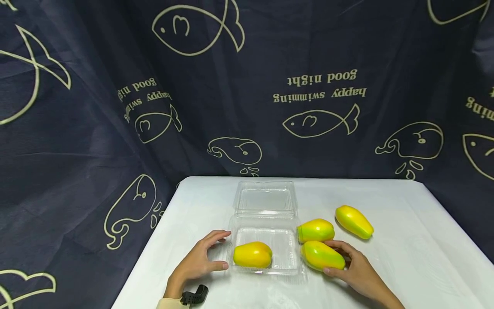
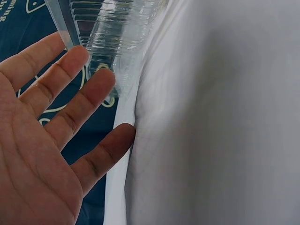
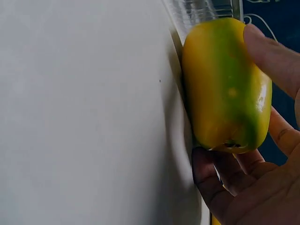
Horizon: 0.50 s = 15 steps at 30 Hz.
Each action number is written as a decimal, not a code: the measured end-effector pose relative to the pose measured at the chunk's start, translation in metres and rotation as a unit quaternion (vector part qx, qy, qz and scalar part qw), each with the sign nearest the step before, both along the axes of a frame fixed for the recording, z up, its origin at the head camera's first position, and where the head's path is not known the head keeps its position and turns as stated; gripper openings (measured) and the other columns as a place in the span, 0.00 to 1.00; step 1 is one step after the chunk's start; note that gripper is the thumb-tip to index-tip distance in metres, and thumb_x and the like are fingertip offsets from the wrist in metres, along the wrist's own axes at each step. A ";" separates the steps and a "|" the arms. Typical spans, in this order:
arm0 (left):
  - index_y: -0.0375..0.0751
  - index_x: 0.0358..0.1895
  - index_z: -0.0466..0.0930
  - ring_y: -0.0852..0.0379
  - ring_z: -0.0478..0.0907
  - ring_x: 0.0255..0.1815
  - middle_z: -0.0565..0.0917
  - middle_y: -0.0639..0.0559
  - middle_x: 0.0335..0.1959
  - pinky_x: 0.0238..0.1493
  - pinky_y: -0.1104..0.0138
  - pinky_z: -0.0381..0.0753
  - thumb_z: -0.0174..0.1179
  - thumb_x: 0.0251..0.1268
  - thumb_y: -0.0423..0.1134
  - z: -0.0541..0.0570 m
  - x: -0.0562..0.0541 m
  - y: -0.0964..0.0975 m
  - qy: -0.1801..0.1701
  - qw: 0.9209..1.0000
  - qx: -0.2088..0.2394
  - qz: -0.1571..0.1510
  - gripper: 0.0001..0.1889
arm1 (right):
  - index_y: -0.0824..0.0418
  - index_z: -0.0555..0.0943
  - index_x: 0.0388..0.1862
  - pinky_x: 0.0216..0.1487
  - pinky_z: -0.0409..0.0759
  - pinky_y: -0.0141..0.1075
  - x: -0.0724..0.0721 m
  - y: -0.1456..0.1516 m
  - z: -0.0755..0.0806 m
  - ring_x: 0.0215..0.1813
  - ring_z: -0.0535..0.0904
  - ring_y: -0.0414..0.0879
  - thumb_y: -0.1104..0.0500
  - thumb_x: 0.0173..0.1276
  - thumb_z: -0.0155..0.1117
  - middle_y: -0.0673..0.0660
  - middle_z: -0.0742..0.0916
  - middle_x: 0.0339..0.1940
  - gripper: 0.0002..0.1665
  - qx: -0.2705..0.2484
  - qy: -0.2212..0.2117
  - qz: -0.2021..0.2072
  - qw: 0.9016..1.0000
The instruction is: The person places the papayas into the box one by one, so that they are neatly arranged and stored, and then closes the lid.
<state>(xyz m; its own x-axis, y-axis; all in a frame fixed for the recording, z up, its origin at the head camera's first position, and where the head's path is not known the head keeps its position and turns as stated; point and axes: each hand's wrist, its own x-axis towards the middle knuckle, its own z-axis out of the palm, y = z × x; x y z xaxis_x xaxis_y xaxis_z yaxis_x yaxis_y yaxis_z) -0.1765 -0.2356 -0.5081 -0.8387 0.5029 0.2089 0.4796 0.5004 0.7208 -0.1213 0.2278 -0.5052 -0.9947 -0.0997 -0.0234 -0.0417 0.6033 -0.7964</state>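
My right hand [image 1: 356,268] grips a yellow-green papaya [image 1: 322,255], thumb along its near side and fingers round its far end. In the right wrist view, the thumb and fingers lie on opposite sides of this papaya [image 3: 227,86]. An opened clear plastic clamshell box [image 1: 285,249] stands to its left, with one papaya [image 1: 252,255] lying in the left part of its base. My left hand [image 1: 198,259] is beside the box's left wall, fingers spread and nothing in the palm. The left wrist view shows its fingertips [image 2: 105,79] close to the ribbed clear box [image 2: 110,28].
Two more papayas lie on the white table [image 1: 405,257]: one papaya [image 1: 316,230] just behind the gripped one, another papaya [image 1: 354,221] farther right. The box's lid [image 1: 265,198] lies folded back toward the rear edge. A dark fish-print curtain [image 1: 262,86] hangs behind and at the sides.
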 end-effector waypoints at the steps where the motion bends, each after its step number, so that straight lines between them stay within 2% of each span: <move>1: 0.52 0.72 0.70 0.50 0.78 0.61 0.74 0.60 0.68 0.63 0.52 0.78 0.77 0.50 0.50 0.000 0.000 0.000 0.003 1.000 0.000 0.000 0.43 | 0.48 0.75 0.67 0.50 0.80 0.29 0.000 0.000 0.000 0.55 0.77 0.35 0.41 0.54 0.79 0.53 0.82 0.63 0.42 -0.001 0.002 0.000 1.000; 8: 0.55 0.72 0.69 0.49 0.78 0.61 0.75 0.53 0.68 0.62 0.53 0.79 0.76 0.51 0.49 0.000 0.000 -0.001 0.022 1.000 0.004 -0.008 0.42 | 0.47 0.75 0.66 0.50 0.80 0.29 -0.001 -0.001 0.001 0.55 0.78 0.37 0.40 0.55 0.77 0.54 0.82 0.63 0.40 0.003 0.001 0.000 1.000; 15: 0.57 0.72 0.69 0.50 0.78 0.61 0.74 0.59 0.68 0.62 0.53 0.79 0.77 0.50 0.48 0.001 -0.001 0.000 0.014 1.000 -0.001 -0.006 0.43 | 0.47 0.75 0.66 0.49 0.80 0.30 0.000 0.002 0.004 0.55 0.78 0.38 0.40 0.55 0.77 0.53 0.83 0.62 0.40 0.010 -0.007 -0.002 1.000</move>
<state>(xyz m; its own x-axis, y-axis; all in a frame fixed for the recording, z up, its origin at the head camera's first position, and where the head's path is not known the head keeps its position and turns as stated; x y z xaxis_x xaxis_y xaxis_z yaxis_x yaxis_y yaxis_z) -0.1770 -0.2357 -0.5072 -0.8265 0.5137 0.2303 0.5051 0.4959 0.7063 -0.1216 0.2298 -0.5013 -0.9946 -0.0955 -0.0398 -0.0281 0.6198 -0.7842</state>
